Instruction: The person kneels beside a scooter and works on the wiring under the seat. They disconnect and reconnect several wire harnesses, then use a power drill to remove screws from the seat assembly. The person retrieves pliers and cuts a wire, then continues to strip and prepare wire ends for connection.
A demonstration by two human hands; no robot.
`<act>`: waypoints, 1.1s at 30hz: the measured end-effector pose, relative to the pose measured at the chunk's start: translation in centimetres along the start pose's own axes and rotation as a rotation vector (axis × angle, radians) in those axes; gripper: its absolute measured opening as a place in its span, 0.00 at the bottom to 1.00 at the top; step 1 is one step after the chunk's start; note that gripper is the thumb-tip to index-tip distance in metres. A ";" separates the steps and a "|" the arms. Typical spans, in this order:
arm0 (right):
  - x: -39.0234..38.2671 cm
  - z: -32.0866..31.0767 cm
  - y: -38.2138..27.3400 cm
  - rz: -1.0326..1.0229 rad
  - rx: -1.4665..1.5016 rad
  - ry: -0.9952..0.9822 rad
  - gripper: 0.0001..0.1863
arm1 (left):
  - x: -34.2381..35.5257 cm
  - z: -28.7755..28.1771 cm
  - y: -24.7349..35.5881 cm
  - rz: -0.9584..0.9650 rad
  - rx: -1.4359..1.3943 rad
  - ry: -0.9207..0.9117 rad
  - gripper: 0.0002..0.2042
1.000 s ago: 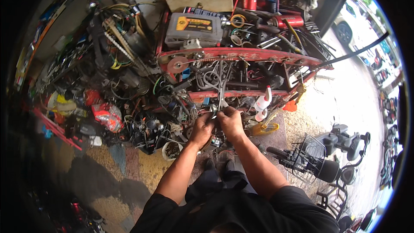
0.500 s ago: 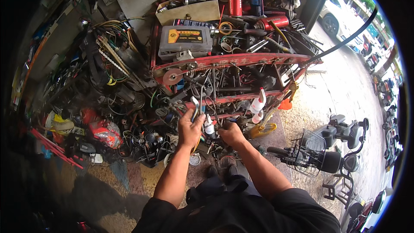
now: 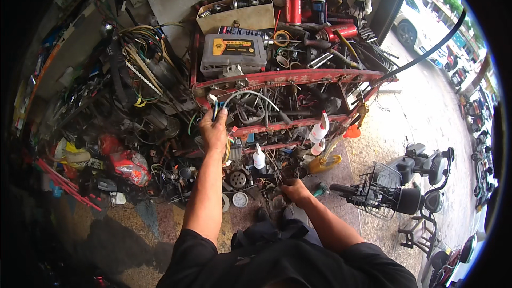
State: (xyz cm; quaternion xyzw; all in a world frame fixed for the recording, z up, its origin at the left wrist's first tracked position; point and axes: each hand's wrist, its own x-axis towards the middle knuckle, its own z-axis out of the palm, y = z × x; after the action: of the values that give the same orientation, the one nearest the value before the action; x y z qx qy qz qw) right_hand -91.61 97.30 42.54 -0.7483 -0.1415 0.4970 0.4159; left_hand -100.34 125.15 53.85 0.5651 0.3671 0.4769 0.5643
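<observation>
My left hand (image 3: 214,132) is closed around a bundle of wires (image 3: 217,110) in front of the red workbench's shelf. A white connector and a blue piece stick up past its fingers. From that hand a pale cable (image 3: 255,92) arches to the right over the shelf; whether it is held too is unclear. Lower and to the right, my right hand (image 3: 295,190) is curled, near a thin dark tool or rod (image 3: 276,173). What its fingers hold is too small to tell. Between the hands stands a white spray bottle (image 3: 258,158).
The red workbench (image 3: 298,77) is crowded with tools, a grey plastic case (image 3: 233,53) and spray cans (image 3: 293,5). Parts and cables heap at left, near a red plastic bag (image 3: 129,164). An electric bike (image 3: 397,184) stands at right, a yellow jug (image 3: 326,164) nearer.
My left hand has moved up and left, away from the right hand, with the wires. The right hand has dropped lower and slightly right. The pale cable now arches over the shelf.
</observation>
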 end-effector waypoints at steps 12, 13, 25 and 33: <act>-2.3 -1.5 0.0 -0.189 0.178 0.042 0.07 | 0.2 -1.0 -1.6 -0.011 -0.023 0.166 0.08; -2.7 -1.6 -0.1 -0.244 0.328 0.043 0.06 | -0.2 -1.5 -1.5 -0.075 -0.090 0.203 0.09; -6.5 -3.3 -3.0 -0.411 0.513 -0.031 0.16 | -5.8 -5.9 2.6 -0.197 0.150 -0.235 0.12; -10.4 0.1 -2.8 -0.316 0.667 -0.514 0.21 | -9.1 -5.0 3.3 -0.283 0.073 -0.351 0.11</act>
State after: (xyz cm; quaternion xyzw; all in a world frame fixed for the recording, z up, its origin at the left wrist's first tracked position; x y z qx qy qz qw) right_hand -95.97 92.53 51.14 -0.3948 -0.1851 0.6155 0.6566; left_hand -108.05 117.65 55.49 0.6025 0.3557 0.2737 0.6600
